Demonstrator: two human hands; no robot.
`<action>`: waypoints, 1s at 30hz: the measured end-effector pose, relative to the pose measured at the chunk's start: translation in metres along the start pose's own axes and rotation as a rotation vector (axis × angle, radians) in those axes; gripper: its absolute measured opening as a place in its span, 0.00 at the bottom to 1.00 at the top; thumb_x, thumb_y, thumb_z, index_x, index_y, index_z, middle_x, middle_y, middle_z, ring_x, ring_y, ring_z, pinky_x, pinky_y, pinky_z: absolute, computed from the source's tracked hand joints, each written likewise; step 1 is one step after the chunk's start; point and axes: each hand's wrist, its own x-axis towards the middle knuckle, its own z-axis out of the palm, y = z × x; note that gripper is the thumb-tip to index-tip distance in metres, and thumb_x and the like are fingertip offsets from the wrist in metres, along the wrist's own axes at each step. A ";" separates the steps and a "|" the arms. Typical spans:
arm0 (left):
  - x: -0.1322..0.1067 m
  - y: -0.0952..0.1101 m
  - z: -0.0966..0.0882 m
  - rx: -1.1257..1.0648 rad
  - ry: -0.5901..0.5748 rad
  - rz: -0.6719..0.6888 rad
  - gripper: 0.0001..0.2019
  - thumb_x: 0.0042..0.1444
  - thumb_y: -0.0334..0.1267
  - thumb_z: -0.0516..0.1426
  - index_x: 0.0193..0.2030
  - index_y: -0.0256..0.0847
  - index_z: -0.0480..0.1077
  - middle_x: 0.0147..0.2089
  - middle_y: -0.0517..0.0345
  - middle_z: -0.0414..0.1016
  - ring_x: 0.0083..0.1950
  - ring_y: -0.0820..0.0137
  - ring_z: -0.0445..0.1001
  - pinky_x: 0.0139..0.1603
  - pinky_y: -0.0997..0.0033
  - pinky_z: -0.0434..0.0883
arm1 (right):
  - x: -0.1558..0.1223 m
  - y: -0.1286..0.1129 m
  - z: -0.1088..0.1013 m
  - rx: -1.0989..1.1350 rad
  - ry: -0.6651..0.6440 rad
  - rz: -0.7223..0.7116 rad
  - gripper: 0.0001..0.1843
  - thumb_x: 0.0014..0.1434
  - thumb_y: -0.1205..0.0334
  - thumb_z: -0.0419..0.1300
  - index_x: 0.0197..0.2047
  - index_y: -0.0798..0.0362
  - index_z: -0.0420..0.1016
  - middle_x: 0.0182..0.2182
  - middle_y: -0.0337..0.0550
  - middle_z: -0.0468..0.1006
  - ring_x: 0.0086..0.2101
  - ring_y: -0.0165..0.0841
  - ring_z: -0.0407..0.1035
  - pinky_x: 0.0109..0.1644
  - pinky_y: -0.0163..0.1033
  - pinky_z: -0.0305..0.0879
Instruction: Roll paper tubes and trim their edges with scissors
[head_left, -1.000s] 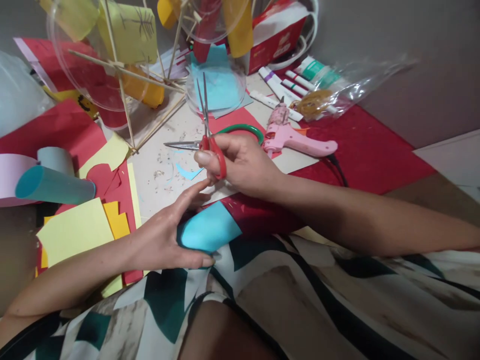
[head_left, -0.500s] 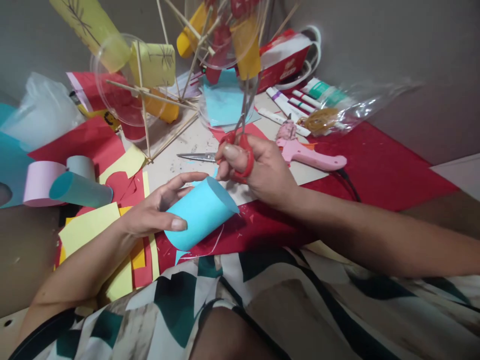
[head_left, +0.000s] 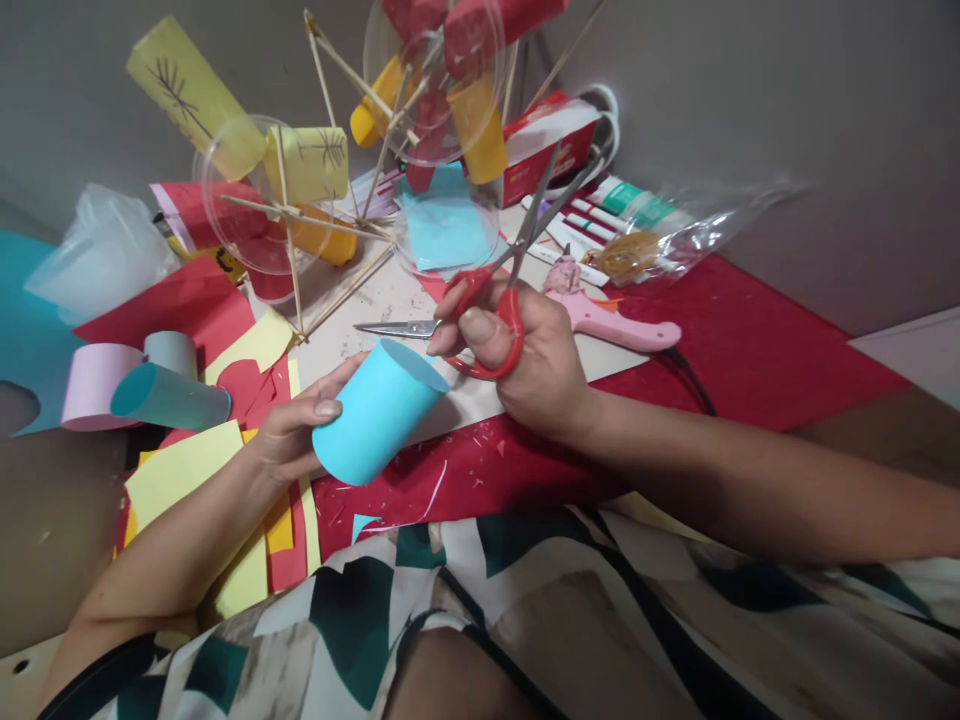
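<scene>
My left hand (head_left: 296,430) grips a light blue paper tube (head_left: 375,412), its open end tilted up toward the right. My right hand (head_left: 536,365) holds red-handled scissors (head_left: 501,292) by the loops, with the blades slightly apart and pointing up and away to the right. The scissor handles sit just right of the tube's rim. A second pair of scissors (head_left: 397,327) lies flat on the board behind the tube.
A pink glue gun (head_left: 615,322) lies right of my right hand. Markers and a plastic bag (head_left: 675,225) sit behind it. A stick-and-paper model with clear discs (head_left: 337,170) stands at the back. Paper rolls (head_left: 161,392) and coloured sheets (head_left: 180,470) lie left.
My left hand lifted the blue tube off the red sheet and turned it more upright. My right hand swung the scissors so the blades point up and right.
</scene>
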 end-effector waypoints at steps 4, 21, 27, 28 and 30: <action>0.001 -0.002 0.003 -0.083 0.015 0.000 0.35 0.42 0.45 0.68 0.59 0.42 0.73 0.51 0.48 0.81 0.53 0.46 0.80 0.54 0.51 0.78 | -0.002 0.007 -0.003 -0.037 -0.013 -0.058 0.22 0.62 0.37 0.61 0.43 0.48 0.71 0.36 0.41 0.74 0.36 0.34 0.73 0.42 0.41 0.74; -0.005 0.003 0.027 -0.162 0.088 -0.001 0.34 0.48 0.46 0.64 0.62 0.42 0.67 0.53 0.46 0.79 0.58 0.46 0.76 0.56 0.43 0.76 | 0.008 0.001 0.006 -0.058 -0.038 0.063 0.28 0.50 0.36 0.69 0.39 0.50 0.70 0.37 0.42 0.75 0.37 0.34 0.73 0.38 0.38 0.72; -0.006 -0.004 0.022 -0.129 0.130 0.070 0.28 0.45 0.44 0.69 0.54 0.43 0.73 0.51 0.52 0.80 0.56 0.53 0.78 0.59 0.57 0.75 | 0.009 0.000 0.007 0.040 -0.113 0.211 0.27 0.45 0.42 0.74 0.32 0.50 0.66 0.33 0.39 0.73 0.32 0.30 0.70 0.33 0.36 0.70; -0.006 -0.005 0.021 -0.122 0.132 0.073 0.26 0.45 0.45 0.69 0.53 0.42 0.74 0.51 0.53 0.80 0.55 0.55 0.78 0.58 0.59 0.75 | 0.009 0.000 0.008 0.048 -0.125 0.242 0.27 0.45 0.42 0.74 0.32 0.50 0.66 0.32 0.38 0.72 0.30 0.29 0.69 0.31 0.35 0.69; -0.006 -0.007 0.020 -0.127 0.126 0.055 0.24 0.46 0.44 0.70 0.50 0.41 0.76 0.48 0.52 0.81 0.52 0.57 0.79 0.55 0.63 0.76 | 0.008 -0.002 0.009 0.064 -0.150 0.325 0.28 0.44 0.42 0.74 0.34 0.51 0.67 0.29 0.35 0.71 0.27 0.28 0.68 0.28 0.35 0.68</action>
